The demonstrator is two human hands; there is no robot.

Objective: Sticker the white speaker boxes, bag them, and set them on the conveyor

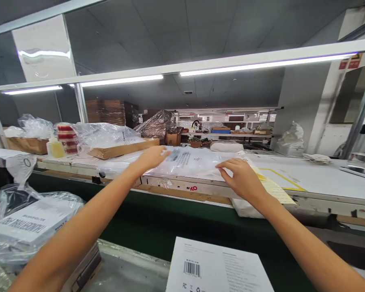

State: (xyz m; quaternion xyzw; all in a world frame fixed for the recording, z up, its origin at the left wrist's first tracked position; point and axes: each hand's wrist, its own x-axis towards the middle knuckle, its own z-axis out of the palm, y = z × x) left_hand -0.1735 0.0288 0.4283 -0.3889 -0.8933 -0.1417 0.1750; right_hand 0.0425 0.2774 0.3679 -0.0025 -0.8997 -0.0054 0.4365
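Observation:
Both my arms reach forward over a dark green conveyor belt (158, 227) to the far workbench (316, 178). My left hand (152, 157) lies on the left end of a stack of clear plastic bags (194, 162) with printed text, fingers curled over the top sheet. My right hand (243, 178) rests on the right end of the same stack, fingers spread and bent, pressing the plastic. Whether either hand pinches a bag I cannot make out.
A white box with a barcode (213, 267) lies near me. Bagged white boxes (30, 223) sit at left. A yellow bottle (55, 148), red-striped item (66, 138), cardboard trays (121, 149) and yellow paper (276, 190) lie on the bench. Metal frame with lamps overhead.

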